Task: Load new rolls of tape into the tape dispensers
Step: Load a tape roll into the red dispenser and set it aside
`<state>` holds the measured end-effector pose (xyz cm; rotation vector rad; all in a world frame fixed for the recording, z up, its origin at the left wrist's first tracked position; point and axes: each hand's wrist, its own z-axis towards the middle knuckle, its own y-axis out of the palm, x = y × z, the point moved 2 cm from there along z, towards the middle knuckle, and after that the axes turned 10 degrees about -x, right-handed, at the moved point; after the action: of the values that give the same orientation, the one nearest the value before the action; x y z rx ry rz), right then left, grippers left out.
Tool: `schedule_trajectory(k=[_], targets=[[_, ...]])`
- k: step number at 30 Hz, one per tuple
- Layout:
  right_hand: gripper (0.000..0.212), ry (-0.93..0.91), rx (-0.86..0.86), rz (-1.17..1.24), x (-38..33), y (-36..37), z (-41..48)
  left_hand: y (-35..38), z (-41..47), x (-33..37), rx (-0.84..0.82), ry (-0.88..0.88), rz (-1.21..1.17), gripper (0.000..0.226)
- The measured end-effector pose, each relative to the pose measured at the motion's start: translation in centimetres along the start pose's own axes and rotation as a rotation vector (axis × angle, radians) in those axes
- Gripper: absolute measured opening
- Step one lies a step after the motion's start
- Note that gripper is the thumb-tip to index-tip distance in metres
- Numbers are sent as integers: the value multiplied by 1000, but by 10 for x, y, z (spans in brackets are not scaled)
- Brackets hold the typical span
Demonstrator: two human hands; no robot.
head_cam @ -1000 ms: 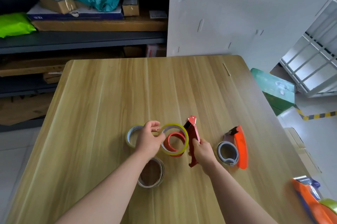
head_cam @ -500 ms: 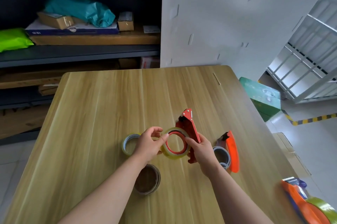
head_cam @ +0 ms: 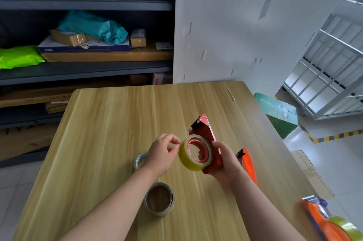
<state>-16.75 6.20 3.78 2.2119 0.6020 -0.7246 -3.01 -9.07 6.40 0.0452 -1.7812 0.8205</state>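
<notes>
A red metal tape dispenser (head_cam: 206, 130) is held up above the wooden table (head_cam: 110, 123) in my right hand (head_cam: 225, 162). A yellowish clear tape roll (head_cam: 185, 159) sits on the dispenser's red hub. My left hand (head_cam: 163, 152) pinches the roll's left edge with thumb and forefinger. Lying flat on the table, a clear tape roll (head_cam: 139, 160) is partly hidden behind my left hand. A roll with a brown core (head_cam: 159, 199) lies nearer to me, under my left forearm.
An orange dispenser (head_cam: 247, 162) lies on the table behind my right hand. Another orange dispenser with a green-yellow roll (head_cam: 330, 223) rests at the table's near right corner. Dark shelving with boxes and bags (head_cam: 86, 44) stands behind the table, a white panel (head_cam: 235, 24) to its right.
The dispenser went from lying on the table to being lifted and tilted up in my right hand. My left hand has pushed the yellowish roll onto its hub. The camera tilted upward.
</notes>
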Motion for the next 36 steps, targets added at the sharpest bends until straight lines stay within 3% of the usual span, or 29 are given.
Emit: schedule_trajectory(k=[5,11,15,17,26,30,33,36], targets=[[36,-22,-117,1,-3,3,-10,-14,5,10,-65,55,10,14],[39,25,-264,-7,-19,12,-26,-70,28,31,41,2,80,13],[71,63,-417,4,-32,15,-34,-94,36,40,162,-22,83,8],[76,83,-446,-21,-36,10,-37,-101,38,40,179,-26,85,8],[68,148,-456,-229,-49,-9,-53,-115,39,29,357,-44,-113,7],[58,169,-379,-310,-48,-10,-55,-101,39,31,223,-80,-524,6],[46,176,-347,-496,-43,-5,-53,-99,39,34,167,-93,-606,11],[56,183,-335,-768,-34,1,-50,-97,40,37,120,-79,-519,19]])
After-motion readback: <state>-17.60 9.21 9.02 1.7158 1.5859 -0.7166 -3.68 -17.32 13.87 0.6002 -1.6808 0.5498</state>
